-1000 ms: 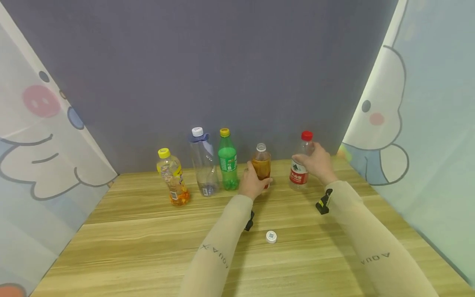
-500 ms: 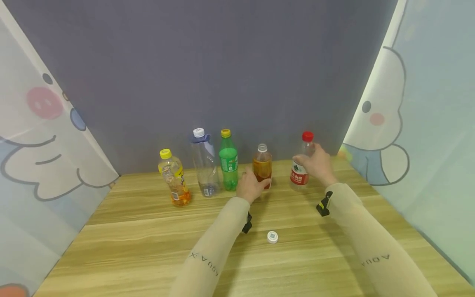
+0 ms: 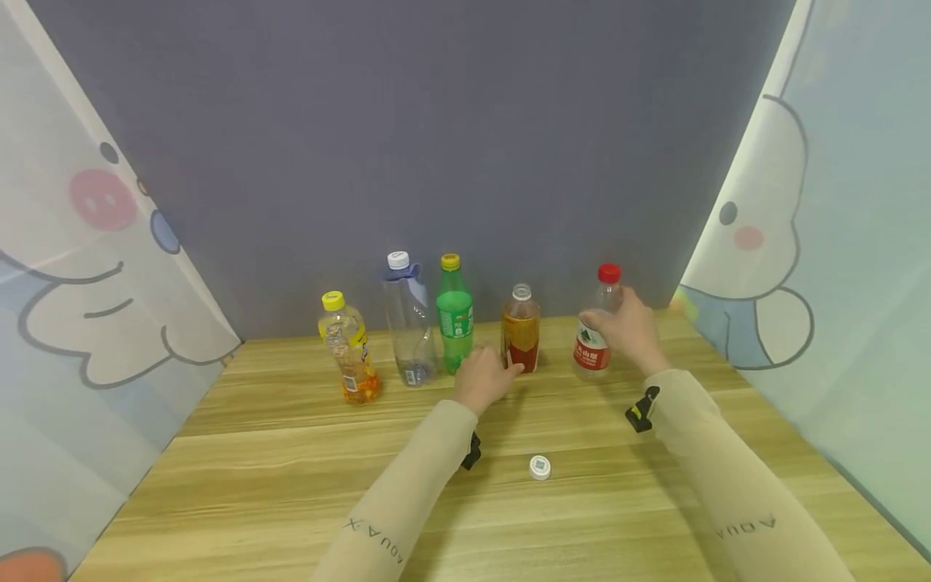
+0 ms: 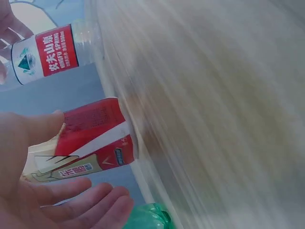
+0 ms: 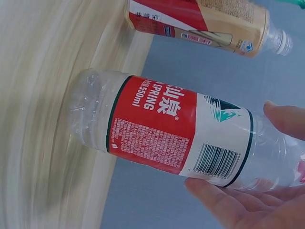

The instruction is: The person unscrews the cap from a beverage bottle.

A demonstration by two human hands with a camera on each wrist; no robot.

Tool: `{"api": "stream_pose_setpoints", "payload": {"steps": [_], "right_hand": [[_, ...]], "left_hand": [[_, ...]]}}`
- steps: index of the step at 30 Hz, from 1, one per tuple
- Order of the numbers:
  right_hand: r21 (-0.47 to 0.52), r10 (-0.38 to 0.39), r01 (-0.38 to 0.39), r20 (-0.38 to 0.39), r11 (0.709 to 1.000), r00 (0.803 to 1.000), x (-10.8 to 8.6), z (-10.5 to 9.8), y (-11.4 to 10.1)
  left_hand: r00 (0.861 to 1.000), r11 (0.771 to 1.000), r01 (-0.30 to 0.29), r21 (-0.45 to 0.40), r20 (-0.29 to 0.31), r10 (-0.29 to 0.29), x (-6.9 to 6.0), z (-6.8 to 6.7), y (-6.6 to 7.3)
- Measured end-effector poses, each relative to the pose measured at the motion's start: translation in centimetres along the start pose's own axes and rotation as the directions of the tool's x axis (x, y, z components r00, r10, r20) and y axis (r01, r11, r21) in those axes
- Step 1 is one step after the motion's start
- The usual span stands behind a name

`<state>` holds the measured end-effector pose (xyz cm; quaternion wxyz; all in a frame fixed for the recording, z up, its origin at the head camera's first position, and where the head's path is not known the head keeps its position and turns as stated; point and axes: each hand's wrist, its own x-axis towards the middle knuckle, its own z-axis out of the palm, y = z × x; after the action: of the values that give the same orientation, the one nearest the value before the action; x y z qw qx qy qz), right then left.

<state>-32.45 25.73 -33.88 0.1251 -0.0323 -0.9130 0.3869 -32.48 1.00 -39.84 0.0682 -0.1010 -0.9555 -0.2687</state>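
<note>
In the head view my left hand (image 3: 483, 380) is just front-left of the uncapped amber bottle (image 3: 521, 333), which stands upright. The left wrist view shows that bottle (image 4: 90, 138) between the spread thumb and loosely extended fingers of my left hand (image 4: 62, 186); the fingers are off it, and whether the thumb touches is unclear. My right hand (image 3: 627, 330) holds the upper part of the clear red-capped bottle (image 3: 591, 349). In the right wrist view its thumb and fingers (image 5: 214, 198) lie on either side of that bottle (image 5: 152, 124), whose base rests on the table.
To the left stand a green bottle (image 3: 456, 319), a tall clear bottle with a white cap (image 3: 410, 335) and a yellow-capped bottle (image 3: 349, 356). A loose white cap (image 3: 540, 467) lies on the wooden table (image 3: 291, 485). A grey panel (image 3: 436, 145) rises behind the bottles.
My left hand has let go of the amber bottle and moved left and toward me. My right hand stays at the red-capped bottle. The head view has shifted slightly.
</note>
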Motion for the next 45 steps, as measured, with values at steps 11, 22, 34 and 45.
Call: {"api": "stream_pose_setpoints", "payload": {"steps": [11,22,34,45], "right_hand": [[-0.015,0.009,-0.008,0.039,1.0,0.999,-1.5,0.4,-0.8],[0.058,-0.071,0.065,0.1,0.996,0.992,-4.1,0.9,-2.2],[0.168,-0.135,0.116,0.11,0.979,0.985,-5.2,1.8,-2.5],[0.263,-0.165,0.131,0.113,0.956,0.98,-6.0,2.4,-4.0]], "left_hand": [[0.987,0.992,-0.116,-0.047,0.104,0.121,-1.1,-1.8,1.2],[0.987,0.988,-0.15,-0.028,0.061,0.152,-2.6,-2.9,0.6],[0.976,0.973,-0.214,-0.086,-0.051,0.21,-4.3,-2.5,0.4],[0.964,0.953,-0.265,-0.15,-0.065,0.258,-5.7,-2.8,0.2]]}}
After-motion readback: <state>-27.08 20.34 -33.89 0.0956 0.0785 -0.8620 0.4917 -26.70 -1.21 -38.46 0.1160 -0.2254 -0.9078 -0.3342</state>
